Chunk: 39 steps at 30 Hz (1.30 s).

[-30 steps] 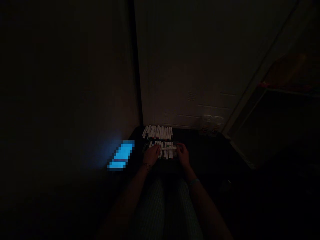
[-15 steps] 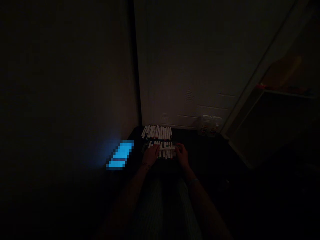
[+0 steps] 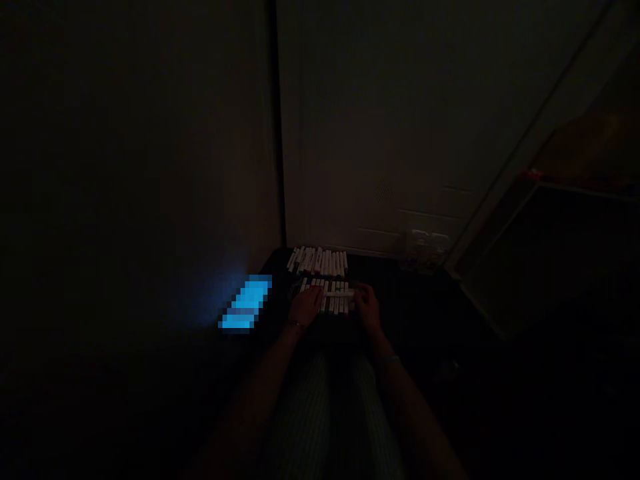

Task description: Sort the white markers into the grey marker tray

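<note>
The scene is very dark. A white marker (image 3: 339,294) lies crosswise between my two hands, above a row of white markers (image 3: 341,307). My right hand (image 3: 369,308) has its fingers closed on the marker's right end. At the other end, the closed fingers of my left hand (image 3: 306,307) grip it, covering part of the row below. Behind this row is a second group of white markers (image 3: 320,261), side by side, some leaning, a few with coloured ends.
A glowing blue, pixelated screen (image 3: 246,305) lies left of the markers. Two clear containers (image 3: 426,250) stand at the back right against the pale wall (image 3: 350,133). The dark tabletop (image 3: 425,313) spreads to the right. My legs (image 3: 305,407) are below.
The view has shifted slightly, so everything appears a little to the right and the picture is darker. Both hands stay at the crosswise marker with little visible movement.
</note>
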Motion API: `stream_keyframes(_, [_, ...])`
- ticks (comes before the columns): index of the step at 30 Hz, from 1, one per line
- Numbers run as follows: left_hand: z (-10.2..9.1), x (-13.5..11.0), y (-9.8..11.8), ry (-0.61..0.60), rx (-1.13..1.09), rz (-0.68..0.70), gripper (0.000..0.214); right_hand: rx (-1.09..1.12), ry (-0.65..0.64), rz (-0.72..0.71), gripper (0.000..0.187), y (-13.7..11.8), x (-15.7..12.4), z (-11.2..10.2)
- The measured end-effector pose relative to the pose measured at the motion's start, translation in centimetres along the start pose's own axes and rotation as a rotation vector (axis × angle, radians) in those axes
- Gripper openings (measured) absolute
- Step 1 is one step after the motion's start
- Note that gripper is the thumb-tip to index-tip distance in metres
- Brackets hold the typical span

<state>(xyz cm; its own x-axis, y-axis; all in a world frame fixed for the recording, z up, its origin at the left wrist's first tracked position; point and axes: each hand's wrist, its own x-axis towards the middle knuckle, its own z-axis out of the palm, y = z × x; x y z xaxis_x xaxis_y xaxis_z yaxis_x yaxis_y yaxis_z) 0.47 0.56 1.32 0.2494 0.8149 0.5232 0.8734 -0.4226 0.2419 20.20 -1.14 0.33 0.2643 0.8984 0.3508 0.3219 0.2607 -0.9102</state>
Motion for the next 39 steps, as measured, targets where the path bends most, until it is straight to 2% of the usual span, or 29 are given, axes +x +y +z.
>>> stream_keyframes(7, [0.37, -0.05, -0.21, 0.016, 0.021, 0.014, 0.029, -0.007, 0.003, 0.0, 0.036, 0.1, 0.03, 0.03])
stream_keyframes(26, [-0.29, 0.06, 0.14, -0.028, 0.002, -0.007, 0.028, -0.023, -0.016, 0.003, 0.033, -0.34, 0.02, -0.11])
stream_keyframes(39, [-0.12, 0.06, 0.04, -0.016, -0.01, -0.011, 0.028, 0.0, 0.003, 0.0, 0.032, 0.18, 0.12, 0.25])
